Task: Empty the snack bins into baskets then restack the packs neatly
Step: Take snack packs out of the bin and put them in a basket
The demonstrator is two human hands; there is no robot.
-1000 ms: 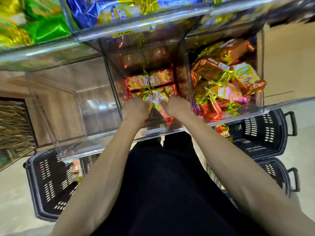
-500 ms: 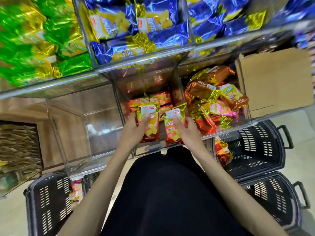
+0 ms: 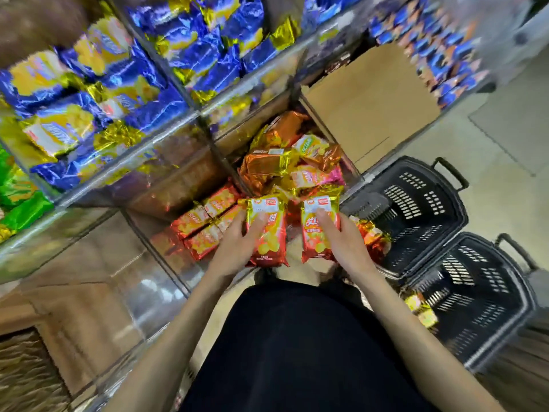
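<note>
Left hand [image 3: 237,248] grips one red-and-gold foil snack pack [image 3: 267,233]; right hand [image 3: 341,242] grips another [image 3: 319,230], above the clear acrylic bin [image 3: 166,248]; likely emptying; next, the black plastic basket [image 3: 421,209].

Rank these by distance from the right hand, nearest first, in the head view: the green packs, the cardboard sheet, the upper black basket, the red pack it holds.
1. Red pack, gripped by the right hand.
2. Upper black basket, just to the hand's right.
3. Cardboard sheet, above, beside the bins.
4. Green packs, far left on the shelf.
</note>
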